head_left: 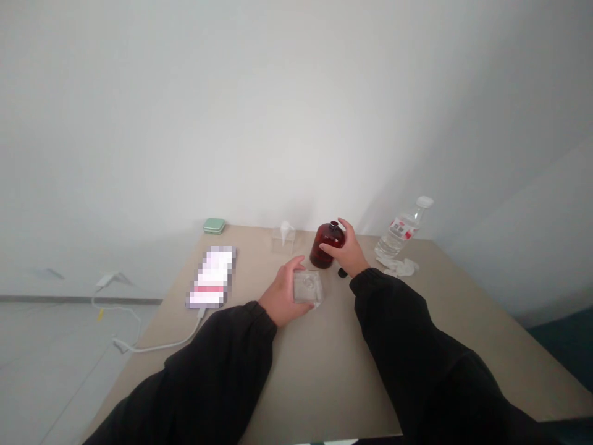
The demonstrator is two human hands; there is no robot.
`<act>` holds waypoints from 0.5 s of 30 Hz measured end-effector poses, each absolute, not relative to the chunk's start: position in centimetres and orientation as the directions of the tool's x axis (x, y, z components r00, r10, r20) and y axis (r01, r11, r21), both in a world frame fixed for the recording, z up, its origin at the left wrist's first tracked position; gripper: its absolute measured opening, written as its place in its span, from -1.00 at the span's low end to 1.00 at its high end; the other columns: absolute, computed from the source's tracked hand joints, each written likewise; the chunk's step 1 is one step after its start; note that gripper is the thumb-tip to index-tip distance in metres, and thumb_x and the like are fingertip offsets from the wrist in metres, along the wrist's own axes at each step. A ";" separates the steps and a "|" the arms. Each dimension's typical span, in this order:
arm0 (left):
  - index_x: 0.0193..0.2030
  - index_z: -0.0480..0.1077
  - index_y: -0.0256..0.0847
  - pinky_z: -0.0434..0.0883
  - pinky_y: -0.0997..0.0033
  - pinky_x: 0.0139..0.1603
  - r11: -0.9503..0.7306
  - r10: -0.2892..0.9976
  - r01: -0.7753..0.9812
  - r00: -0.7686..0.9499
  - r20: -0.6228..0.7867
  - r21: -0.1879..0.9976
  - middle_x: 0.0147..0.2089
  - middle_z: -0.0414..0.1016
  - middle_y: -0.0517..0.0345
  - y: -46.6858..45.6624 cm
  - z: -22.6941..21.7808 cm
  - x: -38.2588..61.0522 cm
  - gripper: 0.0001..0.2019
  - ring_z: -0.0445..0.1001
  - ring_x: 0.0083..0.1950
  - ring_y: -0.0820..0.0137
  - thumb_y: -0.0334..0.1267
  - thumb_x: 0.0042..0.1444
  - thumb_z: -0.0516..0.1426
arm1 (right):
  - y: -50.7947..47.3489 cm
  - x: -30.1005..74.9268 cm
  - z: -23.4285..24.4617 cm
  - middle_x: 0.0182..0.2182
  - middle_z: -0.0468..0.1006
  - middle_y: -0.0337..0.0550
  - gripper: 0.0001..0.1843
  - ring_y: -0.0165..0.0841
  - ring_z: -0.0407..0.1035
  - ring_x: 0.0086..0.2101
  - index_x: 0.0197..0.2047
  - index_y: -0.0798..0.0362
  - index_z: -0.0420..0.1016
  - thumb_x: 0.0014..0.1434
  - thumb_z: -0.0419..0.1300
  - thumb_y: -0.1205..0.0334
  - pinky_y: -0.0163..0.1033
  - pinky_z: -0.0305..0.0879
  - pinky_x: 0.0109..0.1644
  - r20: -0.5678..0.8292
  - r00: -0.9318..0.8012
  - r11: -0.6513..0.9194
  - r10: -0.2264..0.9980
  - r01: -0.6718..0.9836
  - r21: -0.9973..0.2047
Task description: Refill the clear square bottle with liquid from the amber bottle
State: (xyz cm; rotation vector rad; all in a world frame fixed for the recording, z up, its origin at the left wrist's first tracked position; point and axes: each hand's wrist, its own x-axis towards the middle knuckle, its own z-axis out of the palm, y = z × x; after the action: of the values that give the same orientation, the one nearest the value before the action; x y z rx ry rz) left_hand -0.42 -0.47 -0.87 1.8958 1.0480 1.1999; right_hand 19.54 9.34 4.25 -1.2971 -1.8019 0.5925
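My left hand (286,295) is closed around the side of a clear square glass bottle (306,288), low over the table near its middle. My right hand (348,250) grips a round brown glass bottle (322,247) from its right side. This brown bottle has no cap on its neck and looks upright or nearly so. A small black cap (342,272) lies on the table just below my right hand. Behind the two bottles stands a clear box (282,242) with a white funnel (286,230) in it or against it; I cannot tell which.
At the right back, a water bottle (398,235) with a white cap stands beside crumpled tissue (402,267). A phone (212,276) lies at the left with a white cable (176,344) running off the table edge. A green case (214,225) sits at the back left, near the wall.
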 end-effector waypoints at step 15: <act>0.31 -0.13 -0.08 0.20 -0.08 0.25 -0.414 0.899 0.341 0.299 0.320 0.844 0.13 0.17 -0.03 -0.7 -0.1 -0.4 -0.08 0.25 0.19 0.13 -0.35 -0.15 0.29 | 5.3 29.1 2.1 0.13 0.32 0.12 -0.56 0.12 0.29 0.05 0.11 -0.11 0.46 0.17 0.05 0.11 0.25 0.18 0.03 0.213 0.171 -0.157 0.962 0.984 -0.083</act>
State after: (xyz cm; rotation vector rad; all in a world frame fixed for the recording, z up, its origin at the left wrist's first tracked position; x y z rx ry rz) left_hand -0.38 -0.66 -0.12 1.9078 1.1031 1.0783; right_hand 29.06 5.28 2.11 -2.2408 -1.8949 -0.1616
